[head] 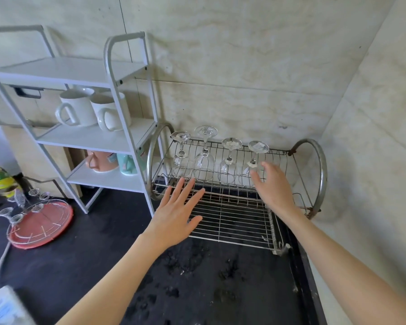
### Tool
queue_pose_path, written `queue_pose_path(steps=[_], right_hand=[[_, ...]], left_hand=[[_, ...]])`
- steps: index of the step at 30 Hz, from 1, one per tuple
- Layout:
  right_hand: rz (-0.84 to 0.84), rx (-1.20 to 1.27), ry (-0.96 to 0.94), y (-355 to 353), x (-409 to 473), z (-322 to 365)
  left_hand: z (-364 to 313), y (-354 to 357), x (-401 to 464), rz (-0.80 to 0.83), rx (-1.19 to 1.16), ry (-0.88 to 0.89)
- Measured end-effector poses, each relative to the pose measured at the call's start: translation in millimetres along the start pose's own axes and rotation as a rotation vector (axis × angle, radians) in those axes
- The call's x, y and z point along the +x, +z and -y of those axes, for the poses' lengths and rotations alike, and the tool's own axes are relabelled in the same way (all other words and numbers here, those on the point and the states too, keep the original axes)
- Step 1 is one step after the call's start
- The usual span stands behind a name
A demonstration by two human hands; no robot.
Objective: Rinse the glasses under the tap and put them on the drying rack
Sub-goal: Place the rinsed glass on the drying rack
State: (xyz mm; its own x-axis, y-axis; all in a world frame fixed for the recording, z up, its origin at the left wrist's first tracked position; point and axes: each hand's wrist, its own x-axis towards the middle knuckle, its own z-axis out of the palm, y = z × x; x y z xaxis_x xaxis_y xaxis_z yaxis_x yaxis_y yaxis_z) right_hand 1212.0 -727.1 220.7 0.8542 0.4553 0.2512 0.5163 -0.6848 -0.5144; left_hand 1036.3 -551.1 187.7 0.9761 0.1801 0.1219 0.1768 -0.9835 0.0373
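Neither grip holds anything: your left hand (176, 213) and right hand (273, 186) are spread, fingers relaxed. Four clear stemmed glasses (204, 158) stand inverted on the steel wire drying rack (230, 216), the rightmost just beside your right fingertips (256, 175); your left hand hovers over the lower tier.

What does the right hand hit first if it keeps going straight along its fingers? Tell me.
Probably the rightmost upside-down clear wine glass on the metal wire drying rack; the right hand's fingertips look right beside it, though depth is unclear.
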Motion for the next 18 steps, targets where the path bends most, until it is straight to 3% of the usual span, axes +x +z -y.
queue_pose_path(steps=[6, 18], right_hand=[[-0.037, -0.166, -0.234, 3.5, -99.4, 37.7], [0.399, -0.157, -0.508, 88.3, -347.8, 123.8]], left_hand=[[-14.5, 12.5, -80.6, -0.055, -0.048, -0.073], [-10.0, 38.0, -379.4, 0.033, -0.027, -0.428]])
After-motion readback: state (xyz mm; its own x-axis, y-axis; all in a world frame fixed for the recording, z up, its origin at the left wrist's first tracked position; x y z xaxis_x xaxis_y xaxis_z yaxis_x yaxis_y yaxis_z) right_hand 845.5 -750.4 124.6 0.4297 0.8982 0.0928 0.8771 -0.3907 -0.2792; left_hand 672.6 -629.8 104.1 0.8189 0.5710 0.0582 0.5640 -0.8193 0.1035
